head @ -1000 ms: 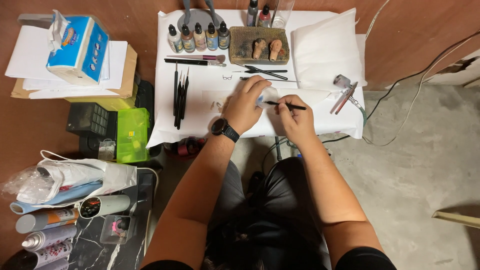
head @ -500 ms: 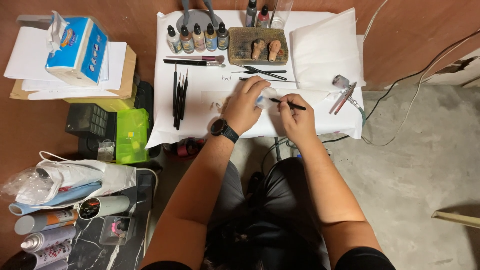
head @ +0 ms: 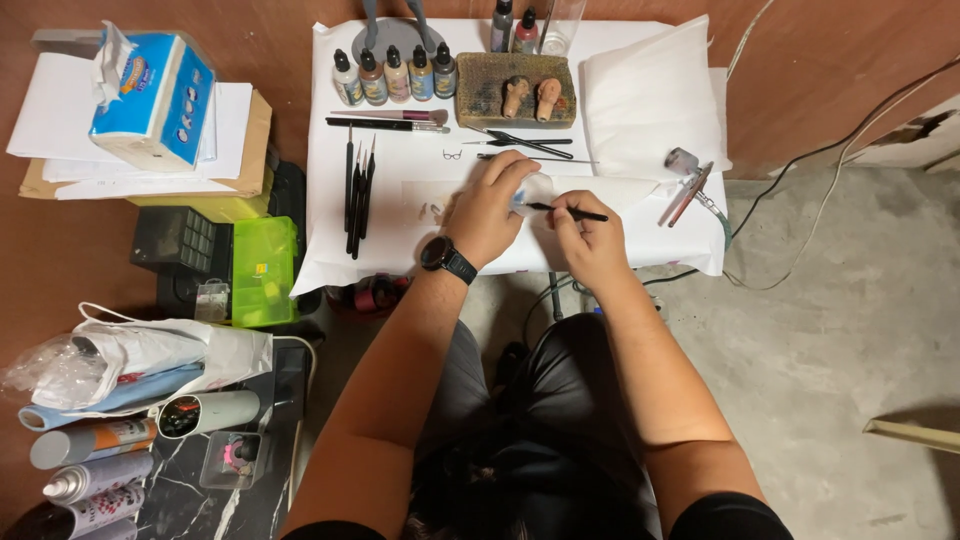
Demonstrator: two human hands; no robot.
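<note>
My left hand [head: 487, 210], with a black watch on the wrist, grips a small pale object [head: 532, 190] with a blue patch over the white paper-covered table [head: 400, 230]. My right hand [head: 588, 238] holds a thin black brush [head: 572, 211], its tip touching that object. Most of the object is hidden by my fingers. Several black brushes [head: 357, 190] lie in a row to the left of my hands.
At the table's back stand small paint bottles [head: 394, 75], a brown block with two small heads [head: 516, 92], scissors [head: 525, 142] and a white pillow [head: 652, 95]. An airbrush [head: 688, 182] lies right. A tissue box [head: 150, 95], green box [head: 262, 270] and spray cans [head: 90, 460] sit left.
Both hands stay in place; the brush tip shifts only slightly on the small object.
</note>
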